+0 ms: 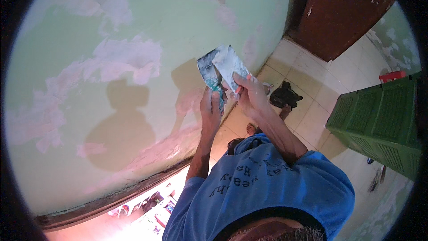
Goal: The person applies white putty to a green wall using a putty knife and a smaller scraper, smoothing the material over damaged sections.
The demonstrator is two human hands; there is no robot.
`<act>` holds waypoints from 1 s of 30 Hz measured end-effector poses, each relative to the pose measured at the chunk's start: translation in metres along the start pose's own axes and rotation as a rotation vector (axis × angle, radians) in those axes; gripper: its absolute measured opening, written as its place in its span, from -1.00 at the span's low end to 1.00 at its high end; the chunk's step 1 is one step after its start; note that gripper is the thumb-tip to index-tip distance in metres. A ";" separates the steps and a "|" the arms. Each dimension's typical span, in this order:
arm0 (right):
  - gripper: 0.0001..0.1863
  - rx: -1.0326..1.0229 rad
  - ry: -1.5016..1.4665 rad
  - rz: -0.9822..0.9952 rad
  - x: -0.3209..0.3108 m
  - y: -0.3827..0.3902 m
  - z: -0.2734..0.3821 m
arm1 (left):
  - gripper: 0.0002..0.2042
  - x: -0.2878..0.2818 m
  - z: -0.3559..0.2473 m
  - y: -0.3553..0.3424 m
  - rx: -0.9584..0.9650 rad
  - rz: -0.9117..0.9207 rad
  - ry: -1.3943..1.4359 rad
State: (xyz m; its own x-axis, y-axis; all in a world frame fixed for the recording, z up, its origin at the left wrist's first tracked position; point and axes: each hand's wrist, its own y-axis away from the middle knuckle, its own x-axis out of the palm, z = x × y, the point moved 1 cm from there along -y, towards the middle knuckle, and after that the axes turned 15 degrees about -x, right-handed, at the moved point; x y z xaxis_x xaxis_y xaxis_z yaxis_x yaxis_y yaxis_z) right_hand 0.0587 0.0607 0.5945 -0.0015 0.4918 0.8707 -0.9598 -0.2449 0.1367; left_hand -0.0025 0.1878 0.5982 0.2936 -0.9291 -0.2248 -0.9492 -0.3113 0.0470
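Note:
Close to a green wall (178, 27), my left hand (209, 107) is closed round the teal handle of a putty knife (206, 68), its broad blade pointing up. My right hand (253, 96) grips a flat rectangular spreader (232, 66) smeared with white putty, with orange-red showing beside the fingers. The two blades overlap at their upper parts; whether they touch, I cannot tell. Pale patches of putty (129, 58) cover parts of the wall.
A black plastic bag (285, 96) lies on the tiled floor (312, 111) near my feet. Green slatted plastic cabinet (379, 120) at right, with a red object (392, 77) beside it. A brown door (343, 9) stands at the far right. Below left, a wall edge (111, 201) borders a bright opening.

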 end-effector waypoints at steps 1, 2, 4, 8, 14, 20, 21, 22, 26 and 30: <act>-0.76 0.000 0.008 0.003 0.001 -0.007 0.006 | -0.72 -0.002 0.006 -0.002 0.003 0.016 -0.031; -0.76 -0.003 0.018 0.005 0.001 -0.012 0.011 | -0.72 -0.006 0.014 -0.004 0.007 0.036 -0.061; -0.79 -0.114 0.015 0.023 0.006 -0.024 0.028 | -0.72 -0.005 0.020 -0.003 -0.022 0.052 -0.074; -0.88 -0.458 0.176 0.069 -0.008 -0.042 0.048 | -0.71 -0.010 0.009 -0.003 -0.182 0.133 0.083; -0.76 -0.997 1.296 0.748 -0.030 -0.063 0.098 | -0.72 -0.042 -0.041 -0.012 -0.349 0.491 0.150; -0.67 -1.274 1.257 1.051 -0.017 -0.062 0.102 | -0.74 -0.047 -0.060 -0.009 -0.366 0.536 0.073; -0.65 -1.287 1.261 1.021 -0.018 -0.060 0.097 | -0.75 -0.047 -0.058 -0.008 -0.351 0.525 0.039; -0.64 -1.300 1.265 0.989 -0.022 -0.059 0.090 | -0.75 -0.045 -0.054 -0.007 -0.324 0.500 0.057; -0.57 -1.267 1.334 0.820 -0.041 -0.068 0.079 | -0.76 -0.043 -0.036 -0.008 -0.229 0.406 -0.019; -0.67 -1.176 1.588 0.707 -0.055 -0.069 0.073 | -0.78 -0.041 -0.041 -0.004 -0.339 0.427 0.024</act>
State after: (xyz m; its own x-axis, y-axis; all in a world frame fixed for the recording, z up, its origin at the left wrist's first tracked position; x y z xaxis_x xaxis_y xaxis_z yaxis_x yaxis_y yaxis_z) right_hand 0.1456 -0.0101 0.5720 0.0693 0.8528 -0.5176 -0.3697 -0.4599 -0.8073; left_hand -0.0063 0.2188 0.6475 -0.1034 -0.9901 -0.0951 -0.8959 0.0512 0.4412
